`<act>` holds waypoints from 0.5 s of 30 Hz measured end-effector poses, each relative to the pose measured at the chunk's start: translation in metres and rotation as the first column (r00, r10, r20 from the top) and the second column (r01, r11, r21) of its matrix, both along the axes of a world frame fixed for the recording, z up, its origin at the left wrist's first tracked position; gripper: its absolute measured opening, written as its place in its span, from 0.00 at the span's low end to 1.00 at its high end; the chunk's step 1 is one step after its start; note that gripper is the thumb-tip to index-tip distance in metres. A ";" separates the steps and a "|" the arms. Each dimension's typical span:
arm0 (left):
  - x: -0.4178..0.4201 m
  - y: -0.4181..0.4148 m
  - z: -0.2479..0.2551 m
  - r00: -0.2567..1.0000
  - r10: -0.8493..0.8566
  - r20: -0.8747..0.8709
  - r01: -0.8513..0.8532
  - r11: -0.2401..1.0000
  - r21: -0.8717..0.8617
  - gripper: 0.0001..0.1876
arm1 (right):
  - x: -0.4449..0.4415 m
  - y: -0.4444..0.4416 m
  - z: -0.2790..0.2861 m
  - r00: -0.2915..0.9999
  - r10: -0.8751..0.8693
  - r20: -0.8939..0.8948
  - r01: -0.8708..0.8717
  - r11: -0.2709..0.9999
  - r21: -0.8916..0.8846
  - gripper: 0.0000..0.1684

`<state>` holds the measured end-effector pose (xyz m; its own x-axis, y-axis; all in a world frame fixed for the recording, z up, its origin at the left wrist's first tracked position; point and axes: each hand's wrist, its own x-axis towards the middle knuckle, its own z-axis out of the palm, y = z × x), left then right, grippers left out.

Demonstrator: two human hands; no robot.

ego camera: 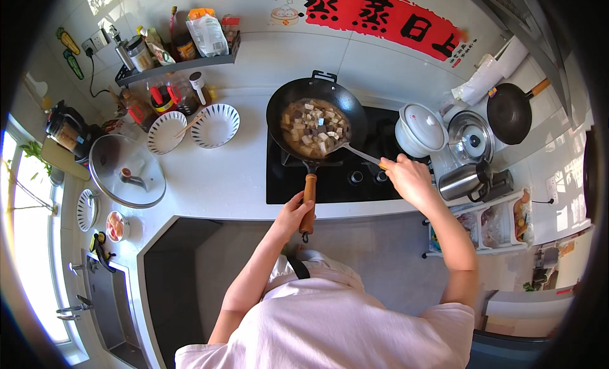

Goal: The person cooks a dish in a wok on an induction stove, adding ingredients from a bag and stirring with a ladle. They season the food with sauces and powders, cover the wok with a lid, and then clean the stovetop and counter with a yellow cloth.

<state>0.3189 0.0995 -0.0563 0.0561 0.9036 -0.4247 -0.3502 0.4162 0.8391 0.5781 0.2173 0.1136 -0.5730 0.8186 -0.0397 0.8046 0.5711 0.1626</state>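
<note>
A black wok [345, 102] sits on the left side of the black glass cooktop [290, 188]. Inside it, pale and dark cubes [316, 126], which look like tofu and another dark food, lie in brown sauce. My left hand [292, 214] grips the wok's wooden handle [309, 193], which points toward me. In my right hand [409, 176] is a metal spatula [364, 155] with a yellowish handle. Its head reaches into the food at the wok's lower right edge and is partly hidden there.
Right of the wok stands a lidded white pot [419, 131], near a steel kettle [464, 181]. Two patterned bowls [215, 126], one with chopsticks across it, rest on the left counter beside a glass lid [127, 171]. A sink [112, 312] lies at lower left.
</note>
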 end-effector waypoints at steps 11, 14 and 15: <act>-0.003 -0.008 0.001 0.996 0.031 0.086 -0.032 0.999 0.008 0.30 | 0.019 0.018 0.017 0.947 -0.112 -0.300 0.082 0.990 -0.110 0.16; -0.003 -0.009 -0.010 0.998 0.057 -0.014 -0.056 0.998 0.031 0.28 | 0.021 0.015 0.018 0.864 -0.175 -0.472 0.089 0.976 -0.199 0.18; -0.001 -0.008 -0.010 0.998 0.056 -0.035 -0.054 0.998 0.039 0.28 | 0.022 0.014 0.015 0.814 -0.268 -0.515 0.126 0.948 -0.293 0.18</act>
<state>0.3177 0.0917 -0.0661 -0.0089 0.9205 -0.3907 -0.3410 0.3645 0.8665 0.5997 0.2311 0.1282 -0.3856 0.9224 0.0234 0.8195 0.3540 -0.4506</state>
